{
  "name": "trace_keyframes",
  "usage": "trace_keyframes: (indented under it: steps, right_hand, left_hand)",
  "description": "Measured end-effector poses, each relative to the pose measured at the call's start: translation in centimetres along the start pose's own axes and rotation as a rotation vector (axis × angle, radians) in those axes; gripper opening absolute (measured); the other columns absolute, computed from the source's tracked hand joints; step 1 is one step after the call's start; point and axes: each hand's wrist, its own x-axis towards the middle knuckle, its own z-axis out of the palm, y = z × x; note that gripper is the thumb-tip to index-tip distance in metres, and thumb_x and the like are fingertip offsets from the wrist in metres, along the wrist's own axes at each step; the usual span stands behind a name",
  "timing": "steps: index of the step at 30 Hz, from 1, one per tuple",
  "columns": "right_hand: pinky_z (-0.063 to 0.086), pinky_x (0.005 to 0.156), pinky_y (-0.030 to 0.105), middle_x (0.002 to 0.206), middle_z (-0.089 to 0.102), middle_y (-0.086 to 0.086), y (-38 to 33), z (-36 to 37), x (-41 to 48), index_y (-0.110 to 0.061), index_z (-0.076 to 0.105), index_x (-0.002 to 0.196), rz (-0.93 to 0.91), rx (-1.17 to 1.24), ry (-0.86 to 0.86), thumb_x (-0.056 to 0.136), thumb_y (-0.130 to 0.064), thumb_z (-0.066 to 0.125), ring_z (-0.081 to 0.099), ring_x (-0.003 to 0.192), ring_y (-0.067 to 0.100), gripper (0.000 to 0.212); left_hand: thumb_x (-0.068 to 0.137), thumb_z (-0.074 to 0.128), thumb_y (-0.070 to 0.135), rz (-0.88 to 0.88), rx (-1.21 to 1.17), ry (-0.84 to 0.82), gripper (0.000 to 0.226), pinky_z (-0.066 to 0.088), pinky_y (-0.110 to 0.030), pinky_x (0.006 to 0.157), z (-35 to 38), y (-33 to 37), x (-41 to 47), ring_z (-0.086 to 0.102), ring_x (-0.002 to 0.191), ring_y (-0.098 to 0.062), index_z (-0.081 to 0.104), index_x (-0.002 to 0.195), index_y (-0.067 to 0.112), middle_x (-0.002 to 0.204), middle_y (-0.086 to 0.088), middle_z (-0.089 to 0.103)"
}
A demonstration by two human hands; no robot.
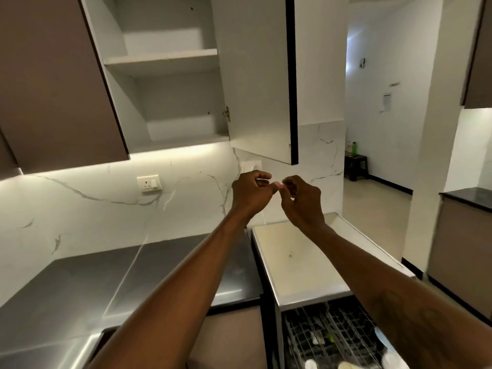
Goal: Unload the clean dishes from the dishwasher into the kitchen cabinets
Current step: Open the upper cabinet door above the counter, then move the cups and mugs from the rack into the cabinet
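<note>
The upper cabinet (pixel 165 59) stands open, and both of its white shelves are bare. Its door (pixel 255 75) swings out to the right. Below the door's lower edge I hold up my left hand (pixel 250 191) and my right hand (pixel 302 199), fingertips almost meeting. Both have curled fingers, and I see nothing in either. At the bottom right the dishwasher (pixel 300 259) is open with its wire rack (pixel 332 336) pulled out. The rack holds a few pale dishes (pixel 346 364) and a light plate (pixel 386 344), partly hidden by my right forearm.
A grey steel countertop (pixel 133 275) runs left of the dishwasher under the marble backsplash with a wall socket (pixel 149 183). A closed brown cabinet (pixel 53 75) hangs at the left. A doorway (pixel 378 155) opens to the right, with a dark counter (pixel 468 198) beyond.
</note>
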Motion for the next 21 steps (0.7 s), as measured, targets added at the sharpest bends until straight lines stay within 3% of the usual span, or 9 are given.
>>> trace_keyframes:
  steps: [3,11,15,19,21]
  right_hand:
    - [0.06,0.084,0.034,0.1,0.075,0.007,0.6,-1.1,-1.4,-0.007,0.069,0.113,-0.051,-0.036,-0.059,0.093,-0.027,0.069,0.071,0.09,0.017,0.028]
    - [0.059,0.085,0.039,0.102,0.074,0.006,4.2,-3.3,-4.5,-0.01,0.069,0.113,-0.132,-0.119,-0.279,0.09,-0.023,0.069,0.07,0.092,0.017,0.027]
    - [0.059,0.082,0.041,0.097,0.073,0.005,7.4,-4.7,-5.3,-0.012,0.07,0.11,-0.121,-0.127,-0.36,0.088,-0.024,0.068,0.069,0.088,0.018,0.025]
    - [0.059,0.08,0.041,0.091,0.073,0.003,13.1,-6.9,-7.9,-0.012,0.071,0.105,-0.091,-0.124,-0.49,0.085,-0.029,0.069,0.069,0.083,0.018,0.027]
    - [0.058,0.079,0.04,0.09,0.073,0.002,16.7,-8.1,-10.6,-0.014,0.072,0.104,-0.048,-0.103,-0.595,0.083,-0.031,0.068,0.068,0.082,0.017,0.027]
  left_hand:
    - [0.085,0.081,0.035,0.002,0.112,-0.014,0.038,0.053,-0.022,0.088,0.1,-1.6,-1.9,0.069,0.097,-0.009,0.073,0.118,0.018,0.113,0.001,0.075]
    - [0.085,0.081,0.037,-0.023,0.213,-0.153,0.05,0.043,-0.01,0.079,3.9,-3.7,-5.6,0.068,0.111,-0.014,0.068,0.128,0.016,0.127,-0.005,0.07]
    - [0.084,0.081,0.04,-0.073,0.25,-0.175,0.051,0.047,-0.018,0.083,7.1,-4.4,-6.7,0.07,0.106,-0.014,0.069,0.128,0.017,0.125,-0.005,0.071]
    - [0.082,0.08,0.04,-0.185,0.289,-0.215,0.047,0.049,-0.034,0.105,12.9,-6.6,-9.5,0.067,0.109,-0.013,0.07,0.123,0.02,0.12,-0.002,0.072]
    - [0.081,0.081,0.041,-0.281,0.321,-0.255,0.048,0.05,-0.033,0.104,16.5,-8.2,-12.1,0.067,0.11,-0.012,0.071,0.123,0.021,0.119,-0.001,0.072]
